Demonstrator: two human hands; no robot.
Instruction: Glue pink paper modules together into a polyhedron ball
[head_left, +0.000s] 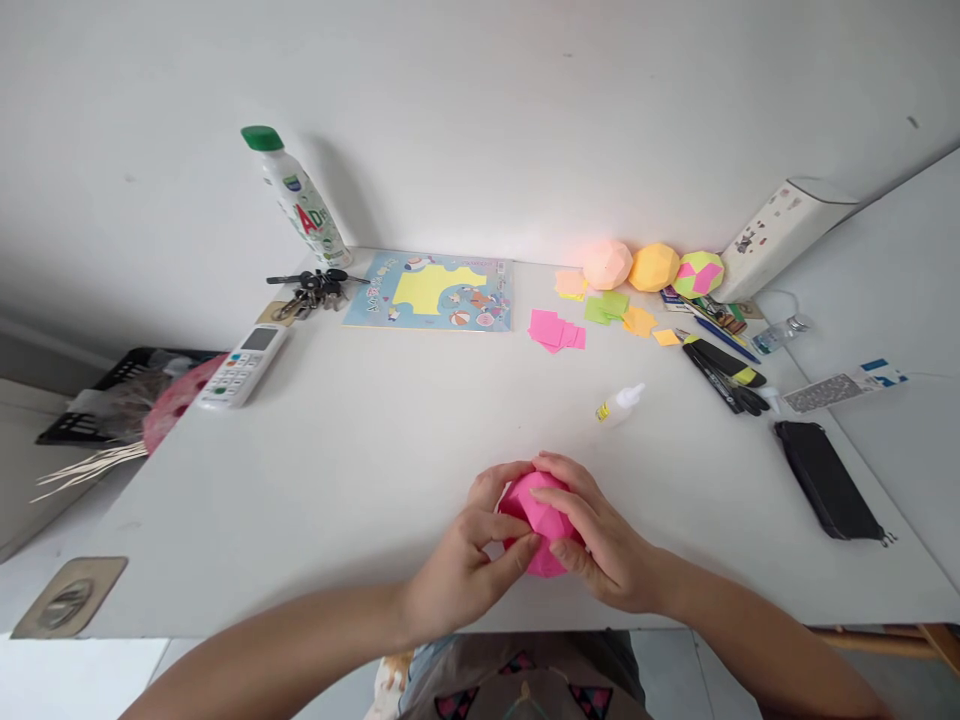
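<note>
Near the front edge of the table, a bright pink faceted paper ball [546, 518] is held between both hands. My left hand [484, 545] grips its left side, with thumb and index finger pinched at an edge where a dark gap shows. My right hand [600, 540] curves round the right side, fingers over the top and thumb low on the front. The underside of the ball is hidden. Ahead and to the right, a small white glue bottle [621, 404] lies on its side.
Paper squares lie in pink [555, 330], green [606, 307] and orange piles. Finished-looking paper balls [655, 267] line the wall. Scissors and pens [724, 370], a black pouch [829, 480], a blue sheet [435, 292], keys [319, 290], a remote [244, 365] and a bottle [304, 205] surround the work area.
</note>
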